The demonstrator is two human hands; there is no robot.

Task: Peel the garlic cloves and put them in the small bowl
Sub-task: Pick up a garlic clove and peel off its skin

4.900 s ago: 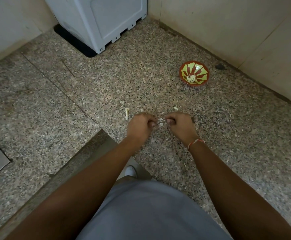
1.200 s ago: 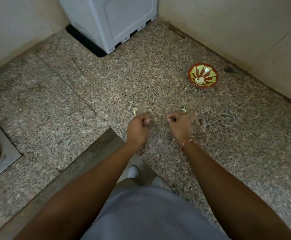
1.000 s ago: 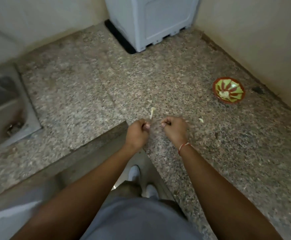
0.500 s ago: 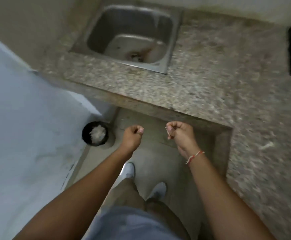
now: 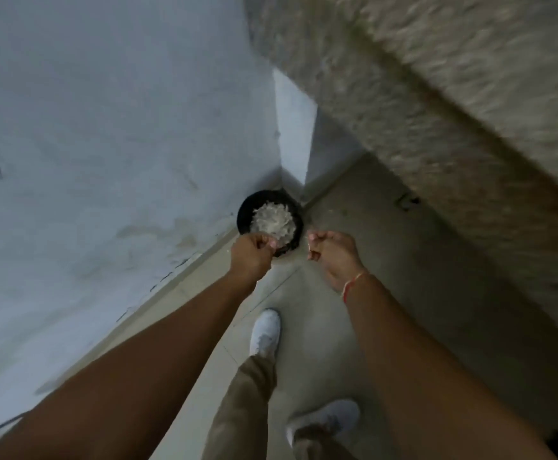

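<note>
Left hand [image 5: 251, 257], fingers curled, contents unclear, hangs over the round black bin [image 5: 247, 210] of pale scraps; right hand [image 5: 332, 252], likewise curled, sits beside it.

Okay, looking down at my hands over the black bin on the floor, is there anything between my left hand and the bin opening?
Nothing visible is in the way. The left hand hangs over the near rim of the black bin, whose open top shows a pale heap of peelings. The right hand sits off to the side, clear of it.
</note>
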